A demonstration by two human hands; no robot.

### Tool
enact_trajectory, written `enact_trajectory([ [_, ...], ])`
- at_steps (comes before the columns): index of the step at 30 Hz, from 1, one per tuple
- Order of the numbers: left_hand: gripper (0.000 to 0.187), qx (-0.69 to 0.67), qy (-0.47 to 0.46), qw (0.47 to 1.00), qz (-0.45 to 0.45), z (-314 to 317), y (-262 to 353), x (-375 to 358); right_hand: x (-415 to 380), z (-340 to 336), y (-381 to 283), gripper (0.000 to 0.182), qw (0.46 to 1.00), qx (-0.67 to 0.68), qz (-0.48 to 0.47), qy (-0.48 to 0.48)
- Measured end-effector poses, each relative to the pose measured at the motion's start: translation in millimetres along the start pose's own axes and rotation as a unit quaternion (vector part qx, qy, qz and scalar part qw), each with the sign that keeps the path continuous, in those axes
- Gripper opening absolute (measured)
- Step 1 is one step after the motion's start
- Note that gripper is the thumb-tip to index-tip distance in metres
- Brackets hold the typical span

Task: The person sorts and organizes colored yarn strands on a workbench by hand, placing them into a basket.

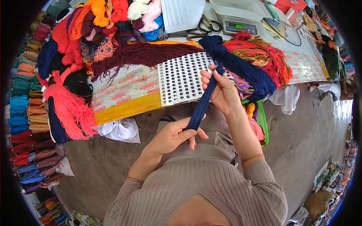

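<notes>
A thin navy skein of yarn [204,103] is stretched slantwise in front of my body, over the table's front edge. My right hand [225,92] pinches its upper end between thumb and fingers. Lower down, my left hand [176,135] is wrapped around the other end, with some fingers extended. Just behind the skein lies a white board with rows of round holes [177,83]. A thicker navy yarn bundle [241,67] rests on the table beyond my right hand, partly over multicoloured red and green yarn [264,56].
Maroon yarn [147,56] lies across the table [128,88], with coral yarn [71,105] hanging off its left side. Behind are scissors [208,25], a digital scale [239,26] and a printed sheet [181,15]. A green basket [266,124] stands below, right of me. Yarn racks [32,113] line the left.
</notes>
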State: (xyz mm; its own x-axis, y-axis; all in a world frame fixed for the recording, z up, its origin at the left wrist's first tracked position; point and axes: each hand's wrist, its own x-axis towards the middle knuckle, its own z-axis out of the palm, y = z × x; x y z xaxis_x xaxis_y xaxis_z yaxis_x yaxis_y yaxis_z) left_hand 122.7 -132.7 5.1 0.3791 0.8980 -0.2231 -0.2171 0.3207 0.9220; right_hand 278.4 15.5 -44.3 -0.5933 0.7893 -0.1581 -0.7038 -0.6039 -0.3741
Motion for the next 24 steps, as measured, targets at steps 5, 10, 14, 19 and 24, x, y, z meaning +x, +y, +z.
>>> enact_trajectory([
  [5,0.063,-0.173,-0.023,0.984,-0.045,-12.4,-8.7,7.2,-8.7,37.4,-17.3,0.024,0.939,-0.303,-0.159,-0.022],
  [10,0.082,0.039,-0.194,0.976,-0.094,13.0,-15.4,11.5,4.0,59.4,-8.7,0.020,0.767,-0.618,-0.166,-0.055],
  [14,0.049,0.177,-0.171,0.969,-0.023,21.7,-3.9,13.5,27.6,53.8,5.1,0.047,0.688,-0.721,-0.059,-0.058],
  [19,0.043,0.424,-0.062,0.895,0.125,19.1,11.9,12.6,42.4,37.0,30.1,0.047,0.727,-0.678,0.029,-0.102],
  [24,0.043,0.534,-0.050,0.826,0.172,17.1,10.6,11.4,42.1,30.4,39.2,0.049,0.722,-0.679,0.066,-0.113],
])
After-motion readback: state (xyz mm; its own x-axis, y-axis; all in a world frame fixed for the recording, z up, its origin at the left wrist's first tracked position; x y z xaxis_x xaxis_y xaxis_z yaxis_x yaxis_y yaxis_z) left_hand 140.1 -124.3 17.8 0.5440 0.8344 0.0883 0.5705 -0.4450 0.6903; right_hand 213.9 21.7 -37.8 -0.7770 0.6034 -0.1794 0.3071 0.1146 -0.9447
